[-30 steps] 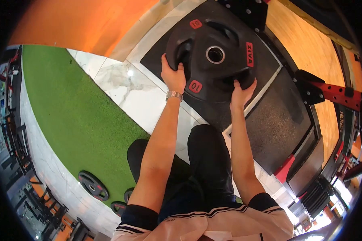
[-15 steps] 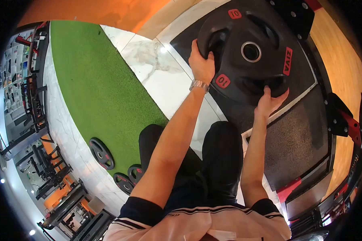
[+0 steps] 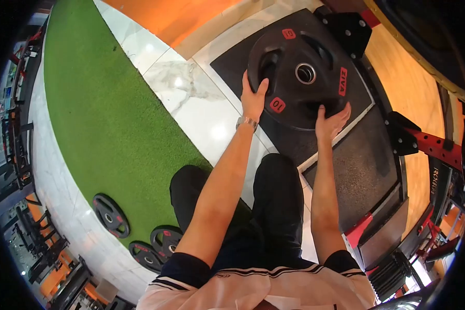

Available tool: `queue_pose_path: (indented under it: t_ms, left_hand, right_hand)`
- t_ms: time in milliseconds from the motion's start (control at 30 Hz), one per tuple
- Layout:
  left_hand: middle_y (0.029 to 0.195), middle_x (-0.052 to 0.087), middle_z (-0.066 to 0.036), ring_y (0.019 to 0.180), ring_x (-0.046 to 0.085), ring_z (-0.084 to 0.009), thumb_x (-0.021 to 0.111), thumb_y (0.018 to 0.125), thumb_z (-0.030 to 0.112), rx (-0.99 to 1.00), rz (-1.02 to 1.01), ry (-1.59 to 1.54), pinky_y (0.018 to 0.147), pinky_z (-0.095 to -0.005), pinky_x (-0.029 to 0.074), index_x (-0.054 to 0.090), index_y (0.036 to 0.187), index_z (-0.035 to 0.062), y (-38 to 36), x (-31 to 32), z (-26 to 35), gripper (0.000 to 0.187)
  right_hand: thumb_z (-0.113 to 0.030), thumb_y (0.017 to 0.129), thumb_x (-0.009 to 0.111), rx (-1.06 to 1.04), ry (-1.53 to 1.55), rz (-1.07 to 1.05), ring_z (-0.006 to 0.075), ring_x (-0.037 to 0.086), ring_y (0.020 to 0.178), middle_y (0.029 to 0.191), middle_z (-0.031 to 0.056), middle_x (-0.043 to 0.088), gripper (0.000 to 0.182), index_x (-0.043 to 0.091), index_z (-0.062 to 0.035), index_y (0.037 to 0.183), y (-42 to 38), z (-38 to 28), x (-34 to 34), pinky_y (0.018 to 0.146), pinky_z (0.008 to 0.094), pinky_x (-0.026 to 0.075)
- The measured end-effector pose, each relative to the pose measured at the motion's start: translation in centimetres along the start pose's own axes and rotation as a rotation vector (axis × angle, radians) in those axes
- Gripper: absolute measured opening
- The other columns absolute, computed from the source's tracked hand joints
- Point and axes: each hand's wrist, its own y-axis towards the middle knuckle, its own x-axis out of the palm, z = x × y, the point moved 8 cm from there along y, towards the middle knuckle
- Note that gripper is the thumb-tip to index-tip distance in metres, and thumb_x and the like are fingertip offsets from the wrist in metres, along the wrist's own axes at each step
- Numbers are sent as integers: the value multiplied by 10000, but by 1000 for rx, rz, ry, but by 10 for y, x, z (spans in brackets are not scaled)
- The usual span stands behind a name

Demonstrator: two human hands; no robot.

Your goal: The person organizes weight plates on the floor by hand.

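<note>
A large black weight plate (image 3: 287, 95) with red "10" and "ZIVA" labels and a metal-ringed centre hole lies over the dark rubber mat, face toward me. My left hand (image 3: 253, 97) grips its left rim, thumb at the grip slot and fingers out of sight behind the edge. At the lower right, my right hand (image 3: 331, 124) holds the rim by the lower slot, thumb in the opening. A metal-band watch (image 3: 247, 123) is on my left wrist.
Several smaller weight plates (image 3: 111, 215) lie at lower left, on and beside the green turf (image 3: 108, 113). Black rubber mats (image 3: 364, 160) cover the floor at right, bordered by a rack frame with a red beam (image 3: 439, 150). White marble tiles (image 3: 201, 111) run between turf and mats.
The plate and both hands have shifted slightly left in view, and the plate looks smaller, farther from the camera. My view has also moved. Both hands keep their hold.
</note>
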Motion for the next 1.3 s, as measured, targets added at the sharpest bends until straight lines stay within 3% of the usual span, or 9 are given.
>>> queue_pose_path:
  t_ms: [67, 133, 267, 400, 600, 1000, 1133, 1167, 1300]
  left_hand:
    - [1420, 600, -212, 1220, 638, -284, 754, 925, 362, -64, -62, -23, 933, -355, 539, 390, 1563, 86, -4, -4, -2, 785]
    - [1435, 592, -195, 1208, 643, -242, 751, 930, 372, -254, -159, -155, 853, -336, 565, 398, 1564, 93, -21, -15, 3, 778]
    - [1183, 711, -80, 1073, 686, -181, 645, 1016, 268, -243, -312, -83, 845, -343, 567, 599, 1366, 46, -41, -74, -31, 418]
    - [1115, 728, -105, 973, 714, -199, 606, 1034, 146, -63, -134, -157, 835, -329, 570, 650, 1248, 7, -104, -188, 30, 258]
    - [1010, 750, -82, 903, 714, -152, 598, 1036, 143, 1, 364, 191, 751, -293, 561, 683, 1158, 17, -196, -389, 3, 194]
    - [1053, 724, -166, 942, 711, -286, 631, 923, 60, -288, 795, 657, 855, -386, 555, 663, 1166, 2, -479, -564, -133, 251]
    - [1130, 667, -199, 1040, 656, -346, 649, 859, 58, -372, 935, 817, 937, -443, 514, 589, 1245, -12, -576, -597, -180, 396]
    - [1152, 644, -208, 1087, 622, -369, 658, 846, 81, -395, 955, 900, 970, -467, 487, 570, 1259, -16, -597, -604, -188, 432]
    - [1234, 573, -238, 1183, 534, -438, 675, 838, 202, -608, 1101, 980, 1016, -521, 440, 528, 1300, -15, -647, -605, -202, 531]
  right_hand:
    - [-354, 849, 787, -366, 28, -59, 398, 326, 1491, 1549, 260, 394, 821, 415, -22, 1501, -8, -59, -10, 1202, 568, 255]
    - [-469, 830, 795, -586, -54, -416, 400, 305, 1505, 1610, 168, 357, 865, 434, -70, 1508, -38, -108, 15, 1204, 617, 202]
    - [-529, 744, 825, -642, -467, -612, 344, 177, 1563, 1703, 19, 226, 1063, 277, -301, 1626, -73, -126, 54, 1211, 675, 160]
    - [-485, 771, 812, -695, -459, -501, 313, 214, 1558, 1708, -41, 213, 1039, 251, -331, 1630, -77, -127, 53, 1190, 671, 228]
    - [-468, 793, 809, -689, -470, -466, 312, 245, 1548, 1707, -80, 209, 1005, 250, -362, 1622, -78, -128, 52, 1154, 660, 300]
    - [-311, 849, 753, -382, -407, -456, 412, 226, 1540, 1703, 99, 222, 904, 281, -265, 1618, -113, -101, 71, 1200, 675, 200]
    - [-278, 852, 735, -499, -158, -512, 412, 243, 1534, 1673, 125, 293, 845, 337, -189, 1592, -127, -113, 75, 1236, 519, 250]
    - [-237, 859, 727, -429, -101, -515, 384, 358, 1487, 1618, 140, 398, 773, 404, -142, 1555, -141, -133, 57, 1204, 430, 319]
    - [-199, 858, 740, -569, 170, -539, 343, 573, 1321, 1418, 173, 613, 632, 546, -92, 1450, -196, -223, 27, 1100, 407, 435]
